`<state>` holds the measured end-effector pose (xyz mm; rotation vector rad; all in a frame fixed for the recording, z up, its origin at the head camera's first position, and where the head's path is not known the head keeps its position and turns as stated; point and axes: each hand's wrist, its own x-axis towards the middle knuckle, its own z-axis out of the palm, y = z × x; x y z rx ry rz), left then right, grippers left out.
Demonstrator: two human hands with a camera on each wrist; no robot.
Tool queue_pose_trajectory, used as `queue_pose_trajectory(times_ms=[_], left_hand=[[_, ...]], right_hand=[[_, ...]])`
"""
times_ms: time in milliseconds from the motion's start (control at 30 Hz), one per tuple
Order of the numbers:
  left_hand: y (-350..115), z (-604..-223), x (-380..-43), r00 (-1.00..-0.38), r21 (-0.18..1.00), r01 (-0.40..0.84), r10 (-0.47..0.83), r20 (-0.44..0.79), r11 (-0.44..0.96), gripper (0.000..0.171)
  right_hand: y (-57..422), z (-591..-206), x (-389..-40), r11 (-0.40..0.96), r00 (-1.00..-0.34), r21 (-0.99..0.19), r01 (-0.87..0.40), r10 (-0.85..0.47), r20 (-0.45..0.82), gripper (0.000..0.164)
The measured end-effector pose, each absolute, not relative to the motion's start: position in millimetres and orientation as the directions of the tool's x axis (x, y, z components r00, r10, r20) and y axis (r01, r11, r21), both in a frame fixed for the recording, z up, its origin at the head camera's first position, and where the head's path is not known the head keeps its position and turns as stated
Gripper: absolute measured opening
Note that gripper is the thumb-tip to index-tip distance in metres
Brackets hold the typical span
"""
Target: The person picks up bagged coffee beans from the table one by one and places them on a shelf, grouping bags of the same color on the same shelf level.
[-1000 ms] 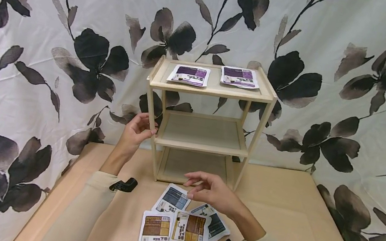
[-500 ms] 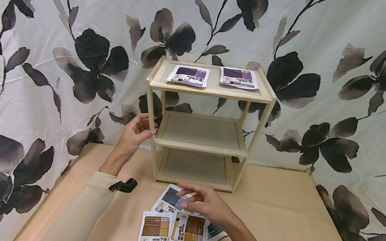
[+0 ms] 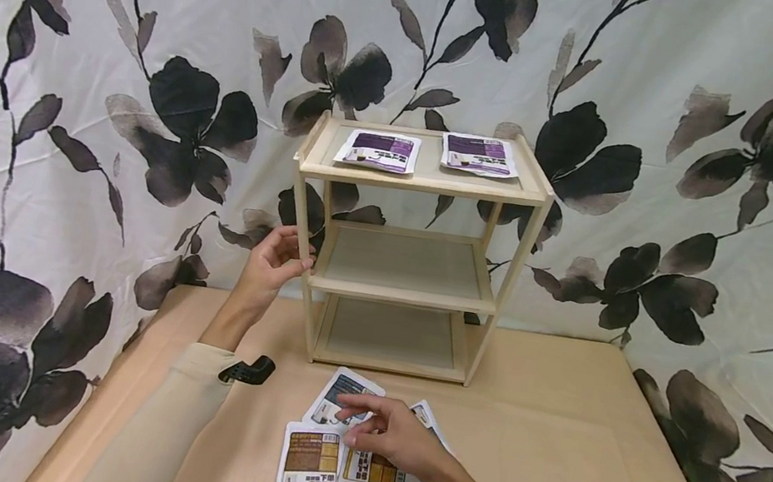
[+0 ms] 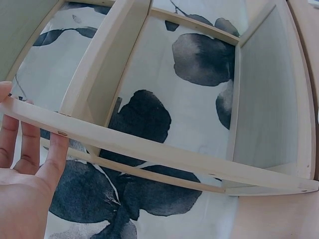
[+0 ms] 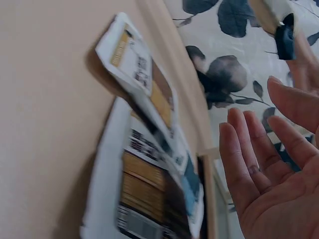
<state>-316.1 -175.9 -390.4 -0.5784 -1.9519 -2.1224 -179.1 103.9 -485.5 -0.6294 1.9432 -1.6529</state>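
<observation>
My left hand (image 3: pixel 267 266) grips the front left post of a small wooden three-tier shelf (image 3: pixel 409 266). In the left wrist view the thumb lies on one side of the post (image 4: pixel 149 144) and the fingers on the other. My right hand (image 3: pixel 396 438) hovers over several flat white-edged packets on the table, fingers loosely bent and holding nothing. A brown-and-gold packet (image 3: pixel 311 469) lies front left. Beside it, a second gold packet (image 3: pixel 368 472) is partly covered by the hand. Behind lie a blue-labelled packet (image 3: pixel 337 396) and another packet (image 3: pixel 426 412), mostly hidden.
Two purple-labelled packets, the left one (image 3: pixel 379 151) and the right one (image 3: pixel 479 156), lie on the shelf's top tier. A peach-coloured table (image 3: pixel 553 436) carries the shelf. A floral cloth (image 3: pixel 667 193) hangs behind it.
My right hand has moved down and slightly left, from over the rear packets to over the right gold packet. The left hand, shelf and packets stay put.
</observation>
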Motion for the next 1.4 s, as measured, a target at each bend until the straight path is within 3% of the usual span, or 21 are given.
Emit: queue_pose_trajectory(times_ms=[233,733,933,1033,1233,1400], left_hand=[[-176.0,-391.2,-317.2,-0.905,0.911,0.398,0.115,0.41,-0.112,0.04],[-177.4,-391.8,-319.9,-0.896,0.904,0.411,0.13,0.425,-0.121,0.039],[-177.3,-391.8,-319.2,-0.897,0.905,0.404,0.134,0.421,-0.133,0.039],[-177.0,-391.7,-319.0,-0.896,0.904,0.406,0.136,0.422,-0.132,0.039],[-176.9,-391.9,-318.1,-0.898,0.906,0.405,0.13,0.42,-0.123,0.039],[-176.9,-391.3,-317.2,-0.898,0.905,0.409,0.125,0.422,-0.118,0.038]], right_hand=[[91.2,-502.3,-169.5,0.106,-0.769,-0.994,0.028,-0.633,-0.09,0.054],[73.4,-517.4,-159.8,0.274,-0.837,-0.955,-0.115,-0.544,-0.055,0.051],[65.4,-523.4,-157.4,0.306,-0.852,-0.927,-0.216,-0.524,0.026,0.054],[60.4,-527.3,-154.9,0.371,-0.857,-0.879,-0.3,-0.51,0.077,0.055],[53.8,-529.1,-144.4,0.6,-0.851,-0.655,-0.459,-0.509,0.13,0.061],[51.2,-529.0,-142.3,0.629,-0.832,-0.589,-0.507,-0.535,0.144,0.066]])
